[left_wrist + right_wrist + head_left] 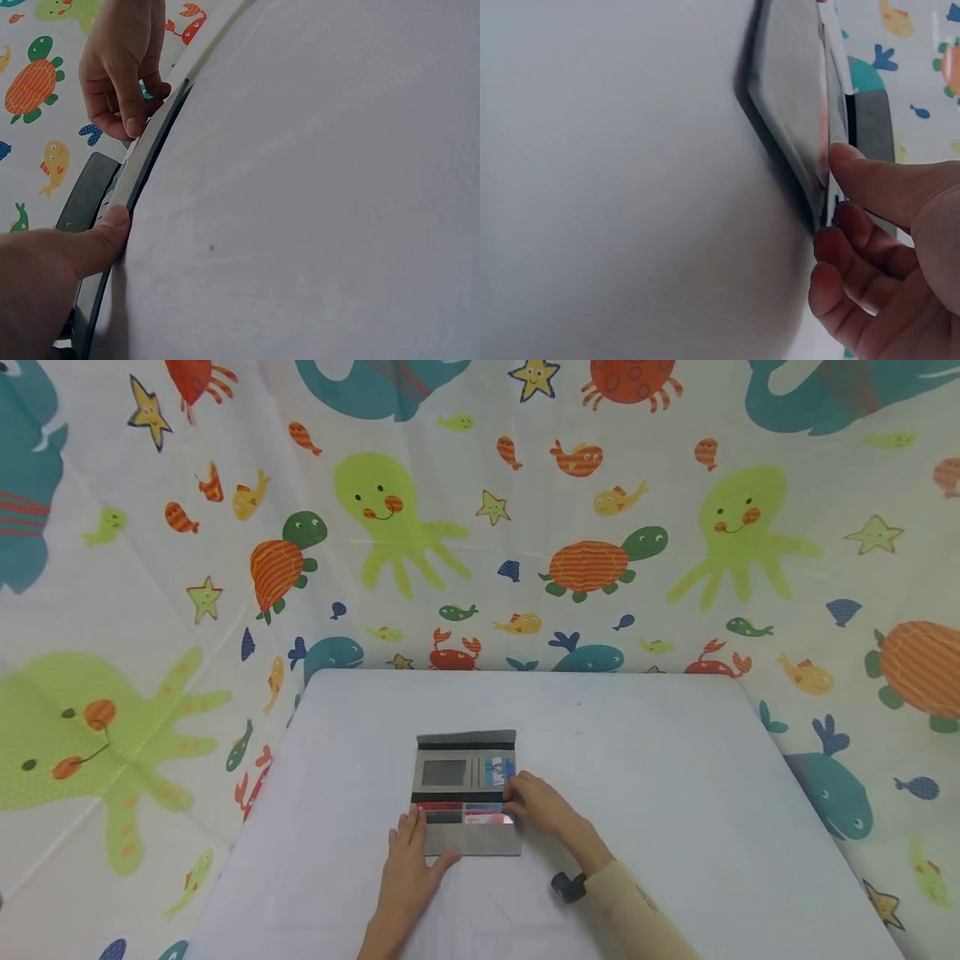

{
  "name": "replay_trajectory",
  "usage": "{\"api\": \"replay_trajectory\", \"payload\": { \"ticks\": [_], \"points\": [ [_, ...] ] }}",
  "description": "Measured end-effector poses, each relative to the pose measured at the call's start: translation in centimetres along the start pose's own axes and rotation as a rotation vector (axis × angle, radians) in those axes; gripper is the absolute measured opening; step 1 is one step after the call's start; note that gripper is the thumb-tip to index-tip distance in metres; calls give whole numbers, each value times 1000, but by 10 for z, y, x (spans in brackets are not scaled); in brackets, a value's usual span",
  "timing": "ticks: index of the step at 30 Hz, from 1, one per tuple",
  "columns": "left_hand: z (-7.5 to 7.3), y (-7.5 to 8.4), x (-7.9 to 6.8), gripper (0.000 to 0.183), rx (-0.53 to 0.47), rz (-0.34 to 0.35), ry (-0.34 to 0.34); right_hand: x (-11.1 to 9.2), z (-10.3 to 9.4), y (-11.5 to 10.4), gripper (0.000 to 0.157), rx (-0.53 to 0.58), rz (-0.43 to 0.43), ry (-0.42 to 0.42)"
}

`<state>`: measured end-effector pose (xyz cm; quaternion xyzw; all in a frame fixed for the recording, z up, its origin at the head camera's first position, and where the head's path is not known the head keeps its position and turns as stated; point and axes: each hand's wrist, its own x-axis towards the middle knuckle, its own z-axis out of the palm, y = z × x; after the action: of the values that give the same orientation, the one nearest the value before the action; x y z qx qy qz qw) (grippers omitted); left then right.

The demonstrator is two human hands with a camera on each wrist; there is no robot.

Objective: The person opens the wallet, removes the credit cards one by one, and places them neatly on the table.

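A grey wallet (472, 840) lies unfolded on the white table, with cards in the slots of its lower panel and a blue card (498, 770) at the right of its upper panel. My left hand (408, 868) rests on the wallet's lower left, fingers straight along its left side, thumb at the front edge. In the left wrist view that thumb (112, 221) presses the wallet's edge. My right hand (540, 803) is at the right side, thumb and fingertips pinching the end of a pink-and-white card (483, 819). The pinched end is partly hidden by the fingers.
The white table (637, 743) extends around the wallet on all sides. A cloth (465, 468) printed with sea animals hangs behind and beside it. A dark device (567, 887) is strapped at the right wrist, beside a beige sleeve (637, 910).
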<state>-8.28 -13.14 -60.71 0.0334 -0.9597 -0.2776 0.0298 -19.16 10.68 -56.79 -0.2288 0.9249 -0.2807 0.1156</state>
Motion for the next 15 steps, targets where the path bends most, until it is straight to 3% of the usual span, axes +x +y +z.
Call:
{"api": "replay_trajectory", "payload": {
  "ticks": [7,15],
  "points": [
    [0,-3,-1,93,9,25,22,-11,14,0,7,22,-16,1],
    [-1,1,0,92,-8,1,-15,-15,17,-4,6,31,20,36]
  ]
}}
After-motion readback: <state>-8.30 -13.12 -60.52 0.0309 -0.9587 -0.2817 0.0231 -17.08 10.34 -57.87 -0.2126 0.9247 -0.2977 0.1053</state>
